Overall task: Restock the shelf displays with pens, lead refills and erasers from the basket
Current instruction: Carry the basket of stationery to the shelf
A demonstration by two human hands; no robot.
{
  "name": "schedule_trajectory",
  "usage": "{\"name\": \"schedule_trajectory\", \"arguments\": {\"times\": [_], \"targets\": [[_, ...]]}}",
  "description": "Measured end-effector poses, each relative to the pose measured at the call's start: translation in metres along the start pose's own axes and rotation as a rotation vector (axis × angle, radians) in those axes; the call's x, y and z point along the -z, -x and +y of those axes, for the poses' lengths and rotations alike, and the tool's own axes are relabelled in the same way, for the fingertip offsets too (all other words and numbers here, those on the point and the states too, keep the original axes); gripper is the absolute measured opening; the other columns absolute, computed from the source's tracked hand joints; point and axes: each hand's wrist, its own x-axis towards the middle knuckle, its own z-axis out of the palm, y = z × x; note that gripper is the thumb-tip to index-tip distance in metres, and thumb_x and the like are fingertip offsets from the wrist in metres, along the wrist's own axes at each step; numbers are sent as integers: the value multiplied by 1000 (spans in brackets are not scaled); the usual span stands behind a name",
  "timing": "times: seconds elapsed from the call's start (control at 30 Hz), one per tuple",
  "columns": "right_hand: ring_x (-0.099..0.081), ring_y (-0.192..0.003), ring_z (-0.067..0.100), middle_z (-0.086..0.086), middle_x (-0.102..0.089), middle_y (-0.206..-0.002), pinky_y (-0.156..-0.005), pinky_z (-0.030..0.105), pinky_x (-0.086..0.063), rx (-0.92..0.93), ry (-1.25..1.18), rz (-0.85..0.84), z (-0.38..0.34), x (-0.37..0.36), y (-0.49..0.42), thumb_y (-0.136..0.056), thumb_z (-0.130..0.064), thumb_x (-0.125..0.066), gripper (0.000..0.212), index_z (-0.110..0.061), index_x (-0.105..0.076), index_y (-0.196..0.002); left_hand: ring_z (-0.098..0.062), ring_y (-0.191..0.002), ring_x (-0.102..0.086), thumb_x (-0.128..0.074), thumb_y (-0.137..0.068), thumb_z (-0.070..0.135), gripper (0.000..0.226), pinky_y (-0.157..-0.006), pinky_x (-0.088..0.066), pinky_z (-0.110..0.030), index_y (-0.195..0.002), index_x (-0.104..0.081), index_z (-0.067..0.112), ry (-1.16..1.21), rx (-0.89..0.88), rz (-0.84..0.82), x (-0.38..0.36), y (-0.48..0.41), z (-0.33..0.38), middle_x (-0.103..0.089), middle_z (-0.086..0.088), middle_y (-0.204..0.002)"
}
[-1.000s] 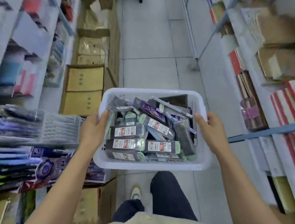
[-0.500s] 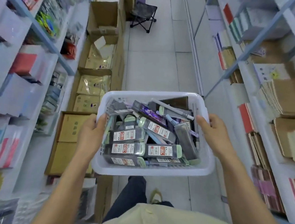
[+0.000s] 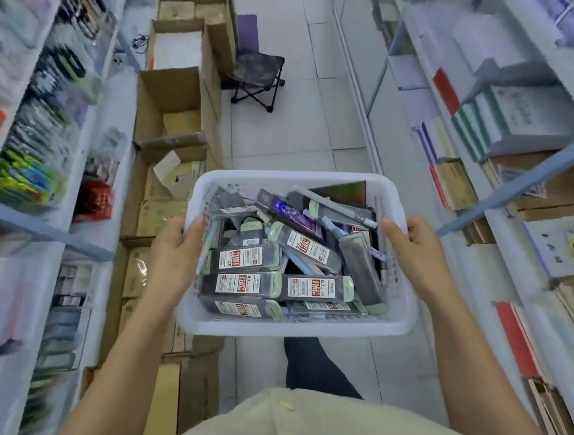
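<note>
Two hands hold the white basket [image 3: 287, 329] by its short sides, just as they did half a second ago. The left hand [image 3: 176, 253] clasps the left rim, thumb hooked over the edge and lying inside the basket. The right hand [image 3: 416, 258] grips the right rim the same way, thumb over the lip and the other fingers beneath it. The basket is carried in the air in front of the pale shirt [image 3: 330, 433].

Inside the basket the load lies as before: flat lead refill cases [image 3: 249, 259] with red and white labels packed along the near side, more of them tilted across the middle, and a white pen [image 3: 334, 205] slanting across the far right corner. Erasers cannot be told apart in the heap.

What has changed is the surroundings. The folding stool [image 3: 259, 77], earlier almost at the top edge, now stands in full view well beyond the basket. Open cardboard boxes [image 3: 176, 85] run along the floor to the basket's left, and more of that row shows beyond it. The left shelf [image 3: 45, 129] past those boxes is blurred. The right shelf [image 3: 492, 123], stacked with notebooks, flanks the basket's other side. Below the basket a dark trouser leg [image 3: 311, 367] shows; the shoe seen earlier is out of sight.
</note>
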Motion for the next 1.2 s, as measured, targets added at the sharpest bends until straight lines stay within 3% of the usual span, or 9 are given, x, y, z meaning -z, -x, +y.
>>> {"name": "schedule_trajectory", "arguments": {"times": [0.2,0.3,0.4,0.53,0.67,0.9,1.0,1.1,1.2], "targets": [[-48,-63,14,0,-48,-74,-56,28,-42,6,-4,-16,-71,-13,-163,-95,-36,-55,21,-19,-52,-83,-12,-61,-41,-44,-100,41,43,-54,-32,-29,-82,-49,2,15,-4,16,-35,-154,67,-45,1,-70],[-52,-66,19,4,-51,-76,-60,36,-48,7,-23,-30,-107,-24,-239,-95,-36,-55,20,-20,-53,-83,-9,-56,-39,-46,-100,41,39,-54,-31,-29,-71,-41,16,25,-13,11,-45,-232,96,-40,6,-63],[-51,-68,20,11,-54,-81,-62,35,-47,12,3,-14,-135,-41,-317,-94,-37,-55,29,-8,-57,-93,-3,-53,-40,-45,-100,41,37,-51,-31,-25,-69,-39,22,3,-14,21,-59,-315,120,-40,10,-60],[-45,-66,17,6,-47,-75,-61,30,-38,-3,-18,34,-169,-61,-422,-94,-37,-55,37,0,-55,-95,-14,-62,-41,-44,-100,42,40,-55,-32,-32,-81,-48,7,-28,-38,-6,-79,-431,155,-47,-1,-70],[-39,-63,16,8,-42,-75,-58,30,-32,-26,-19,67,-208,-69,-524,-94,-38,-55,45,7,-50,-94,-13,-60,-41,-45,-100,42,35,-53,-31,-30,-77,-45,15,-41,-52,-39,-102,-539,204,-47,0,-69],[-40,-60,15,2,-42,-70,-54,29,-32,-43,-29,107,-256,-65,-702,-95,-35,-55,29,-12,-48,-78,-25,-66,-49,-46,-99,42,40,-57,-39,-35,-81,-47,7,-24,-38,-73,-172,-711,281,-53,-12,-74],[-38,-64,17,4,-39,-72,-57,31,-30,-40,-15,109,-279,-59,-782,-95,-35,-54,30,-11,-46,-80,-37,-79,-59,-45,-98,46,44,-69,-50,-49,-89,-51,3,-22,-19,-79,-204,-779,319,-61,-20,-86],[-35,-65,17,7,-35,-74,-59,31,-29,-59,-5,112,-304,-53,-855,-95,-37,-53,34,-8,-43,-80,-36,-77,-57,-45,-98,47,44,-66,-46,-45,-86,-50,5,-18,-31,-93,-229,-843,355,-59,-21,-87],[-36,-65,16,6,-37,-74,-58,30,-29,-52,-34,115,-327,-52,-926,-95,-35,-54,31,-8,-45,-83,-23,-69,-56,-46,-98,45,36,-59,-44,-35,-81,-50,14,15,-38,-111,-253,-908,384,-58,-14,-80]]}}
